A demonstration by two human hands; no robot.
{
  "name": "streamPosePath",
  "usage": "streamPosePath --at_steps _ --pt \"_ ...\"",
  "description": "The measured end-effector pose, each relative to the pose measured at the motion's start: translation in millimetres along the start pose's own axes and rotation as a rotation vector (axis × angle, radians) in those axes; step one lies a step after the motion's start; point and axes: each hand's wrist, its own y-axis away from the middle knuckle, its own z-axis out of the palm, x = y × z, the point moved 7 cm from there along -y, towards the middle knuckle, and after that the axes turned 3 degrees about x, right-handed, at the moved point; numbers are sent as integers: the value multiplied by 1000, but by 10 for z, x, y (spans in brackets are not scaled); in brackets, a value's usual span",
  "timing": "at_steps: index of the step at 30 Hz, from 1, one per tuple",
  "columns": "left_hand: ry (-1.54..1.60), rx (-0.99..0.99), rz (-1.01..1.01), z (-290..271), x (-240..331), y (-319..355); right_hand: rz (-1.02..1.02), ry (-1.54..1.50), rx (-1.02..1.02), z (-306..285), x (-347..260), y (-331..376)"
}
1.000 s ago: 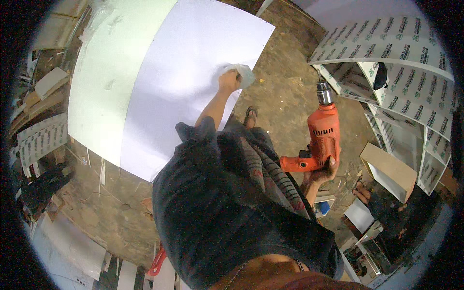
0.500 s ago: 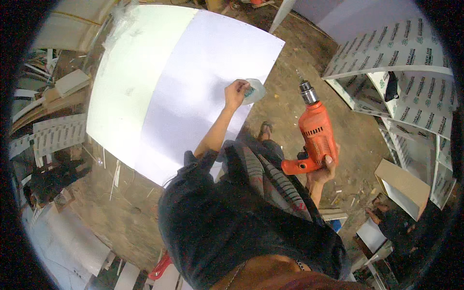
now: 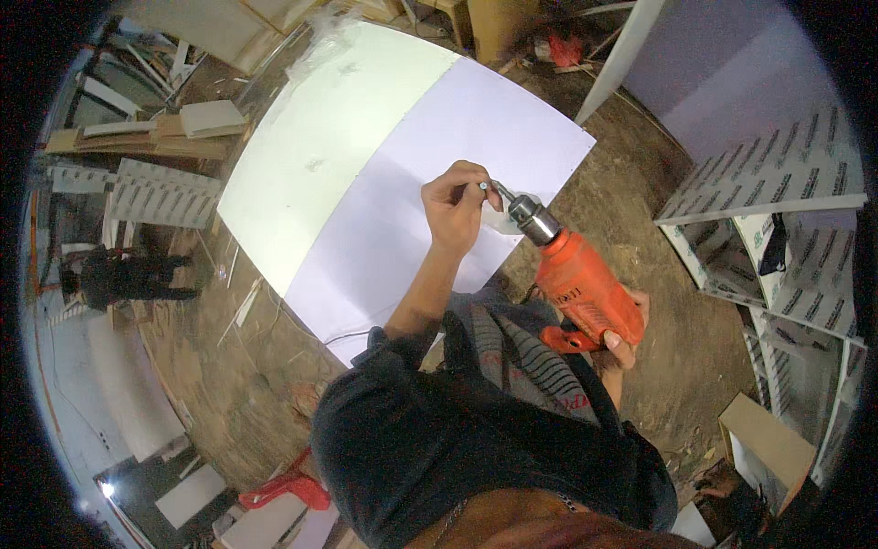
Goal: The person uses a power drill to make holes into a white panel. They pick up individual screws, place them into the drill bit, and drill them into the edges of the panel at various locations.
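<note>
My right hand (image 3: 622, 343) is wrapped round an orange power drill (image 3: 590, 288) with a metal chuck, tilted so its bit points up and left. In front of the bit, the fingers of my left hand (image 3: 457, 206) are pinched on a small thing with a round, pale greenish end (image 3: 483, 187), too small to name. Both hands are over the right part of a large board (image 3: 421, 165), half white and half pale lilac. Partly hidden behind the left hand and chuck lies a clear plastic bag (image 3: 499, 221) near the board's edge.
White cabinet frames (image 3: 722, 242) in printed film stand at the right, with an open carton (image 3: 766, 444) below. Stacked boards (image 3: 165, 137) lie at the left. A red tool (image 3: 288, 485) rests at the lower left. Another person (image 3: 123, 274) in dark clothes is at the far left.
My left hand has moved from the plastic bag to the drill's tip, pinching a small thing. The drill has tilted left toward that hand. The view has shifted, so the board appears further right.
</note>
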Motion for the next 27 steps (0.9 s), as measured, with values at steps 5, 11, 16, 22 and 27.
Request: streamPosePath --at_steps 5,11,16,22,27 --pt "-181 -2 93 42 189 41 23 -33 -73 70 -58 -30" --pt "-194 32 102 22 245 75 64 -63 -113 105 -77 -78" --pt "-229 21 134 61 380 122 21 -42 -164 126 -77 -101" --pt "-477 -47 175 148 643 158 135 -56 -173 66 16 -142" --pt "-545 -36 -70 -121 844 224 167 -146 -277 298 149 -202"
